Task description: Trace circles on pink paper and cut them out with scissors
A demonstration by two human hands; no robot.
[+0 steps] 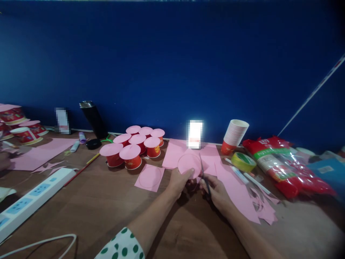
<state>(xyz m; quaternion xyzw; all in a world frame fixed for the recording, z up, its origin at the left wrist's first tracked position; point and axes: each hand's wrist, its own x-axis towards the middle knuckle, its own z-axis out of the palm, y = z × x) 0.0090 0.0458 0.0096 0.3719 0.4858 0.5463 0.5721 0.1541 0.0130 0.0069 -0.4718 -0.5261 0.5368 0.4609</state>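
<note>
Pinched in my left hand (181, 181) is a round piece of pink paper (188, 164), its edge marked by a drawn circle. My right hand (215, 190) grips a pair of dark scissors (203, 172), whose blades stand upright along the right edge of that disc. Left of my hands, a pink paper square (150, 177) with a circle drawn on it lies on the table. Behind it stand several red paper cups (133, 164) topped with pink discs. Pink sheets (172, 153) lie beyond my hands.
A stack of paper cups (235, 133), yellow-green tape (243, 162) and a red plastic bag (285, 162) stand to the right, near paper scraps (265, 208). A white power strip (37, 196) and black bottle (94, 118) are on the left. Another person's hand (4, 158) shows at far left.
</note>
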